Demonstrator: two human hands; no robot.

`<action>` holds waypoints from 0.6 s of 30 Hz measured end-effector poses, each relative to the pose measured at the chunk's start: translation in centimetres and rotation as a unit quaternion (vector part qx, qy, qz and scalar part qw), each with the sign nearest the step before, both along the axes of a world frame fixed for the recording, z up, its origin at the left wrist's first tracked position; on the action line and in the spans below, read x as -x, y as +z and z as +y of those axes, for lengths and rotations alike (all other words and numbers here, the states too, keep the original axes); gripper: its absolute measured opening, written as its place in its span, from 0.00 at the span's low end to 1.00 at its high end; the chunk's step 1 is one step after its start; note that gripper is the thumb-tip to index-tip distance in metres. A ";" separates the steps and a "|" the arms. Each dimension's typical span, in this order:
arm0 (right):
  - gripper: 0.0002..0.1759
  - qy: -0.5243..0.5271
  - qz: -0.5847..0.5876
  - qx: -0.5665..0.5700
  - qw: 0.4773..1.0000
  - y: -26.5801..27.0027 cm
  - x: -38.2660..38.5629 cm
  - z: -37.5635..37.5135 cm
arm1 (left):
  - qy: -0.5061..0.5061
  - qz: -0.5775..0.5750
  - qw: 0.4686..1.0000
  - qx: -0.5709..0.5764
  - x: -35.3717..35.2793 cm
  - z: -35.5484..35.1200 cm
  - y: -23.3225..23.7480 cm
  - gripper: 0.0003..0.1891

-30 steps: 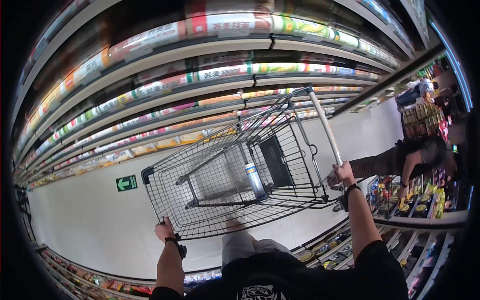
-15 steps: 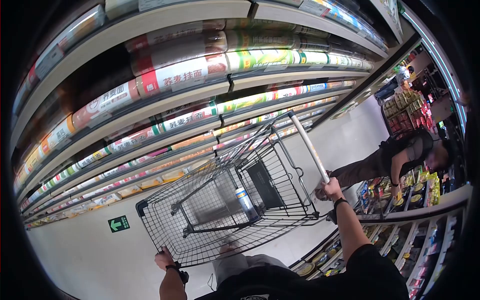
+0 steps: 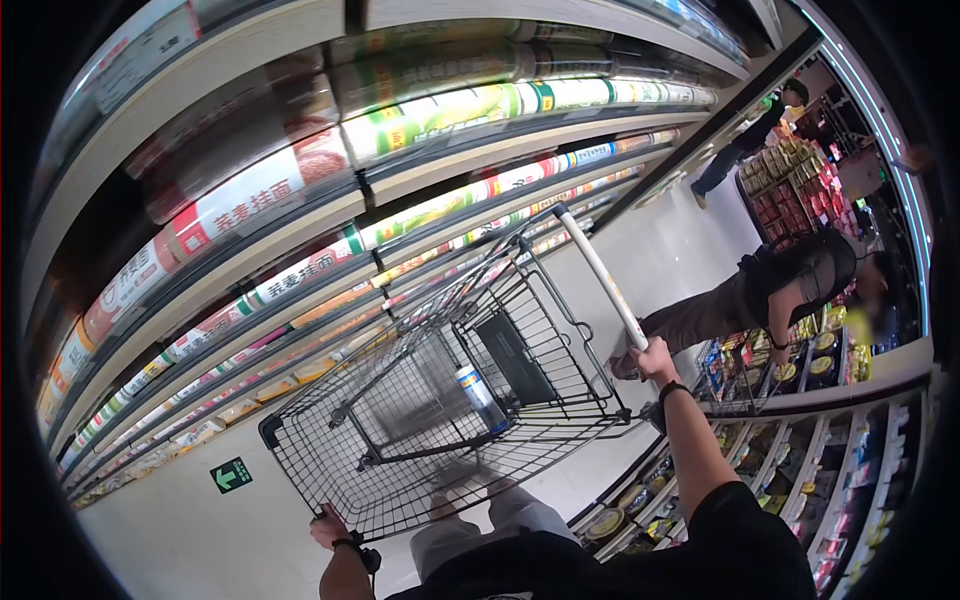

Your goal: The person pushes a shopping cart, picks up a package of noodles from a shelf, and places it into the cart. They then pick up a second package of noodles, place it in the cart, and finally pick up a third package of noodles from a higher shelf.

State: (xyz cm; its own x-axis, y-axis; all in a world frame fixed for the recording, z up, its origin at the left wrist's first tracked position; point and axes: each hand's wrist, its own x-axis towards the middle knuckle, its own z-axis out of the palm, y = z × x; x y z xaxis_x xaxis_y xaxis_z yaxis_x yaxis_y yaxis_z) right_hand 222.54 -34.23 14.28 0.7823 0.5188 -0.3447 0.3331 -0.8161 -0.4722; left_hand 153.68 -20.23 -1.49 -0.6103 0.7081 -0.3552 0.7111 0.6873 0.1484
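In front of me stands a wire shopping cart [image 3: 330, 470], seen from above. My right hand [image 3: 653, 362] is wrapped round the end of its pale handle bar [image 3: 605, 275]. At the cart's front corner, my left hand [image 3: 328, 527] is closed on the wire rim. Inside the basket lies one cylindrical white-and-blue package [image 3: 480, 397], near the dark panel [image 3: 513, 358] of the child seat. Neither hand touches the package.
Shelves of wrapped noodle packs [image 3: 250, 205] run along the left. Low shelves [image 3: 780, 470] stand on the right. Another person [image 3: 790, 285] bends over goods close to the handle; a second person [image 3: 745, 150] is farther off. A green arrow sign [image 3: 231, 476] marks the floor.
The shelf packs have slid left in view and the cart sits slightly farther left. More of the distant person now shows at the upper right. Both hands keep their hold.
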 end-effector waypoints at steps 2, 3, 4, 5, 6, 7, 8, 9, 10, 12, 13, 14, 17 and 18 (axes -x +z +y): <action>0.15 0.003 -0.012 -0.008 1.000 -0.5 -1.6 -0.5 | -0.003 0.001 1.000 -0.001 -1.3 -0.3 -0.4 0.23; 0.16 -0.008 0.010 0.025 1.000 0.2 -2.2 -0.2 | -0.007 0.008 1.000 -0.001 -1.6 -0.6 -1.1 0.23; 0.16 -0.007 0.013 0.024 1.000 0.2 -2.9 -0.4 | -0.012 0.015 1.000 -0.002 -1.9 -0.8 -1.6 0.24; 0.16 -0.006 0.017 0.023 1.000 0.1 -3.6 -0.5 | -0.014 0.021 1.000 -0.004 -2.3 -1.1 -2.1 0.24; 0.16 -0.004 0.020 0.021 1.000 0.0 -4.6 -0.7 | -0.014 0.026 1.000 -0.006 -2.8 -1.4 -2.5 0.25; 0.17 -0.004 0.025 0.034 0.999 -0.6 -6.0 -1.2 | -0.015 0.032 0.999 -0.007 -3.4 -1.9 -2.8 0.26; 0.16 0.006 0.011 0.016 1.000 -1.7 -7.0 -1.9 | -0.022 0.036 0.999 -0.006 -3.7 -2.3 -2.9 0.26; 0.16 0.018 -0.005 -0.005 1.000 -3.0 -8.4 -2.7 | -0.028 0.039 0.999 -0.007 -4.5 -2.6 -3.0 0.26; 0.16 0.030 -0.020 -0.025 0.999 -3.4 -9.6 -3.0 | -0.034 0.042 0.999 -0.008 -5.6 -2.8 -2.9 0.26; 0.16 0.030 -0.012 -0.021 0.999 -3.6 -11.7 -3.6 | -0.009 0.031 0.999 -0.012 -7.6 -3.4 -2.6 0.27; 0.16 0.031 -0.008 -0.021 0.999 -3.5 -12.6 -3.8 | -0.004 0.027 0.999 -0.018 -8.5 -3.7 -2.5 0.27; 0.16 0.034 -0.005 -0.020 0.999 -3.5 -13.6 -3.9 | 0.002 0.023 0.999 -0.024 -9.4 -4.1 -2.4 0.27; 0.16 0.014 0.023 -0.008 1.000 -3.0 -16.0 -4.3 | -0.009 0.025 1.000 -0.012 -11.8 -4.8 -2.5 0.27; 0.15 0.016 0.024 -0.015 0.999 -2.7 -16.5 -4.1 | -0.003 0.025 1.000 -0.009 -12.5 -5.0 -2.7 0.26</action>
State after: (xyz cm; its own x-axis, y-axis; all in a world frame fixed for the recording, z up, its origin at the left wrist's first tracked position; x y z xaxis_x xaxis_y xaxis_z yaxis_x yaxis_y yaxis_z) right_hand 239.01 -38.38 11.54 0.7480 0.5545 -0.3647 0.3362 -0.7904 -0.5121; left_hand 166.13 -25.24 -4.16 -0.6231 0.7178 -0.3106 0.7218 0.6807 0.1251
